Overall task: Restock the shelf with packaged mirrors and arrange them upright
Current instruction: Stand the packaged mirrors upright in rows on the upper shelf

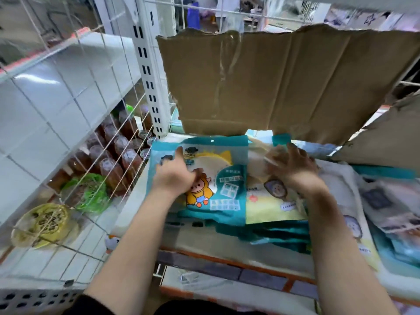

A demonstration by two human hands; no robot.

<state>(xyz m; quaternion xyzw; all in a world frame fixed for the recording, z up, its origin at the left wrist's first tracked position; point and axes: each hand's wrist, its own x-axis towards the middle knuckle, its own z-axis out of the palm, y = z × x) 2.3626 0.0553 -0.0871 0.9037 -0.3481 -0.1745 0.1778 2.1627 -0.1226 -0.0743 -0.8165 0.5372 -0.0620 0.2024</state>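
Shelf (204, 248) lip w/ an orange strip runs below both wrists, nearest the camera. Left hand (175, 176) sits on the teal packet (229, 192), gripping it: fingers curled against its printed front, thumb stretched up towards the top edge. That pkt shows a cartoon figure and a pale round mirror face. It lies right under the palm, on top of more teal pkts stacked on the shelf board, not upright.

Right hand (293, 164) is just right of the left one, over the yellow packet (270, 208). Motion blur here: fingers bend over clear film at the pkt's top, but grip or mere touch, can't tell. Yellow packet touches the teal one's right edge.

Right of the right wrist, more packets (386, 205) lie flat. Left of the left hand, behind a wire grid (134, 142), stand brown bottles (118, 155), w/ a green mesh item (91, 194) and a yellow disc (43, 223) nearer the camera.

Beyond both sets of fingertips a torn cardboard sheet (272, 83) stands upright at the shelf back. A white slotted post (147, 76) rises up-left of the left thumb.
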